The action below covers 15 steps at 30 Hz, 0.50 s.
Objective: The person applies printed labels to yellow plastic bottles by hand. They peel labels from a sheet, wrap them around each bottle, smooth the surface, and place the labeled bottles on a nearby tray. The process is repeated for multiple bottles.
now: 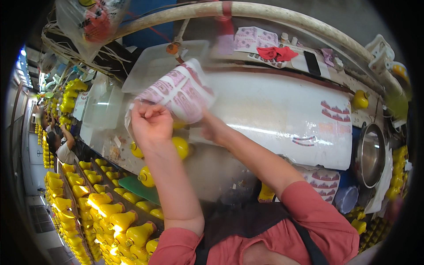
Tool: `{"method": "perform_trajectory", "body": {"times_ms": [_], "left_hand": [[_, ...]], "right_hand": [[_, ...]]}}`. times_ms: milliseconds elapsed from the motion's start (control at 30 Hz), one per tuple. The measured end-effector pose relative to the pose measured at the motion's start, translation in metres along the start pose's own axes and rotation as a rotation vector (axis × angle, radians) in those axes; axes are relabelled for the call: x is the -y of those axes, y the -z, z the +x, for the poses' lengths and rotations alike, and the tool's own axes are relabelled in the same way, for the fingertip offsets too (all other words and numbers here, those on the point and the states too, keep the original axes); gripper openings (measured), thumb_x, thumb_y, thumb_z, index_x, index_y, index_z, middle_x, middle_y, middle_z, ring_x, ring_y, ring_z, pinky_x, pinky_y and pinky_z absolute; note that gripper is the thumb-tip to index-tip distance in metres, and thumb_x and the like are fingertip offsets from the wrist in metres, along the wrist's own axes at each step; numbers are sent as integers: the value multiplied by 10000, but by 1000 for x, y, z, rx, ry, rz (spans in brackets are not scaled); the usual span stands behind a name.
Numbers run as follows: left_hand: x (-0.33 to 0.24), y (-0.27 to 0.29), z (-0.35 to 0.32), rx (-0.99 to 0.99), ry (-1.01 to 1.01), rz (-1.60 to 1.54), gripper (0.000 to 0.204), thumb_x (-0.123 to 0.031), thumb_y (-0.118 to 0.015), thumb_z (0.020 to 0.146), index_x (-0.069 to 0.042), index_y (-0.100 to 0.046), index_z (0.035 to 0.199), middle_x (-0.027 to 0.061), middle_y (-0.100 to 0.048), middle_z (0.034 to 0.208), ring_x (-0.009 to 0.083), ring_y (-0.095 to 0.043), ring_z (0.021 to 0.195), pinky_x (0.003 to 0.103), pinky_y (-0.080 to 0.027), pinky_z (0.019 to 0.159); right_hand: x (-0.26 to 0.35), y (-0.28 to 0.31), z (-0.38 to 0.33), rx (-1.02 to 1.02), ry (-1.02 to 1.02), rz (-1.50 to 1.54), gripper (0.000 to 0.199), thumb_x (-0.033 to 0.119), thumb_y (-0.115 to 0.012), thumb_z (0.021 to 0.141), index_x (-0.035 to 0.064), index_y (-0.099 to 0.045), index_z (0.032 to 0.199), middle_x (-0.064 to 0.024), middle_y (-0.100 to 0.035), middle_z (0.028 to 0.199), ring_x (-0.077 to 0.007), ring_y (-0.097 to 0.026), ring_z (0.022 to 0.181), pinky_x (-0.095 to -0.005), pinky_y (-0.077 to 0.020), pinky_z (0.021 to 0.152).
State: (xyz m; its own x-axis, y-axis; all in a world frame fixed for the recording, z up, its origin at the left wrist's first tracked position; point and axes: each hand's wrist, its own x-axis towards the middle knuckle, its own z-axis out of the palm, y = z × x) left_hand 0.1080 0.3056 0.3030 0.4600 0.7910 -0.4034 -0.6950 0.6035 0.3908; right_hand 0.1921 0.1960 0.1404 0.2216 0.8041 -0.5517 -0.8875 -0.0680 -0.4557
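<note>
Far left, rows of yellow plastic bottles (108,212) fill a rack below the counter edge, with another person (66,150) at work further back. On the green mat (141,190) stands one yellow bottle with a dark cap (146,177). Left hand (151,123) is closed in a fist, pinching the left edge of a white sheet of pink-printed labels (179,90), held up over the counter (274,110). A round yellow bottle (181,146) lies just under the left wrist, partly hidden. Right hand (211,128) sits behind the sheet's lower right corner, blurred; looks like it grips the sheet, but how far the fingers close cannot be told. Clear plastic tray (154,66) lies behind the sheet. Further right, loose label strips (335,112) lie on the white counter top, a red cloth (277,53) and a dark phone (312,62) near the back. Far right: a steel pot (370,154).
</note>
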Motion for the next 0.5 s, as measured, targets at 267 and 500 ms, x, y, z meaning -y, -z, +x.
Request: {"method": "perform_trajectory", "body": {"times_ms": [267,500], "left_hand": [[71,22,-17,-11,274,-127,298,-177,-554,1034,-127,-465,754,-69,-438,599,70,-387,453,219,-409,509],[164,83,-88,-129,516,67,117,-206,-596,1015,-119,-522,988,-10,-467,705,101,-444,584,250,-437,562]], "right_hand": [[42,112,-65,-73,265,48,251,330,-666,903,101,-610,816,-48,-566,551,-159,-468,422,-281,-357,400],[115,210,-139,-383,213,-344,168,266,-620,901,100,-608,884,13,-512,638,-97,-438,457,-247,-304,420]]}}
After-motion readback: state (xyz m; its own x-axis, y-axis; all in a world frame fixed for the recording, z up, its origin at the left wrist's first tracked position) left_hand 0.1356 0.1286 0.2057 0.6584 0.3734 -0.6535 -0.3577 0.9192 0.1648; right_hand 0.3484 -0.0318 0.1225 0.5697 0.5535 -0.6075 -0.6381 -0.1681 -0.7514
